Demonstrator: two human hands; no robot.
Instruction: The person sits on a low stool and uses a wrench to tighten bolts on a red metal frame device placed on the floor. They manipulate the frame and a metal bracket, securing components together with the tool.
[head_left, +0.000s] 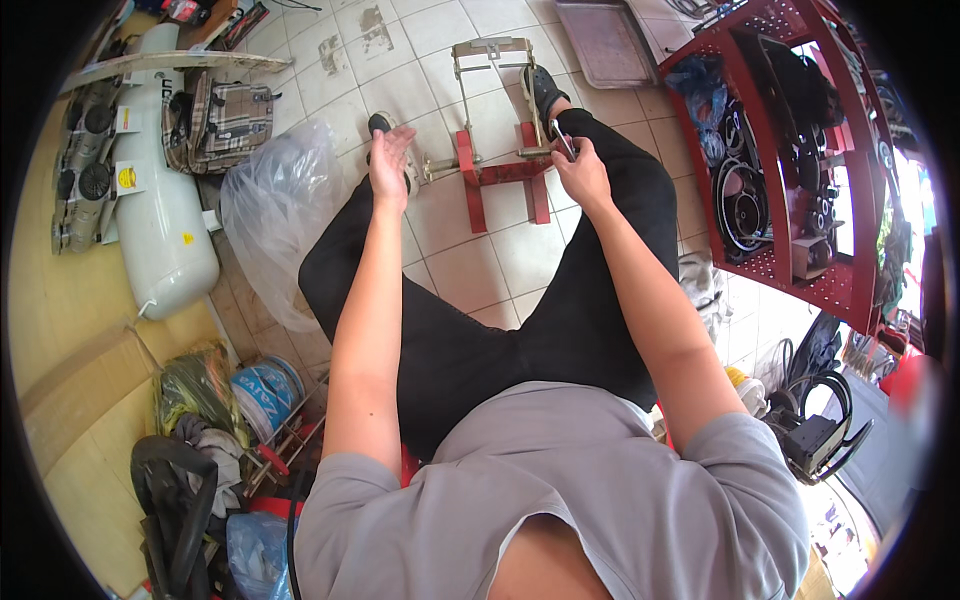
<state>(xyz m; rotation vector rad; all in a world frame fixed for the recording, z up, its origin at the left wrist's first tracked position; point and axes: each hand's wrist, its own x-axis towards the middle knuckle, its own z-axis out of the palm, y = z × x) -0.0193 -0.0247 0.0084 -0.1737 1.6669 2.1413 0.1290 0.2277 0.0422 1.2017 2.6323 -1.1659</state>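
My left hand (391, 170) is raised beside a red metal stand, its palm turned up and fingers stretched out, holding nothing. At the stand's right side, my right hand (584, 178) is closed around a slim, shiny metal tool (564, 141); its exact kind is too small to make out. The red metal stand (505, 174) rests on the floor between my feet. It has two red side legs joined by a crossbar, a threaded-looking rod at the left, and thin metal arms rising to a flat bracket (493, 46) at the far end.
A brown metal tray (606, 45) lies at the far right, beside a red perforated rack (725, 235) with coiled parts. Left are a clear plastic bag (285, 205), a plaid bag (232, 122), a white tank (165, 220) and a blue-white bucket (268, 398).
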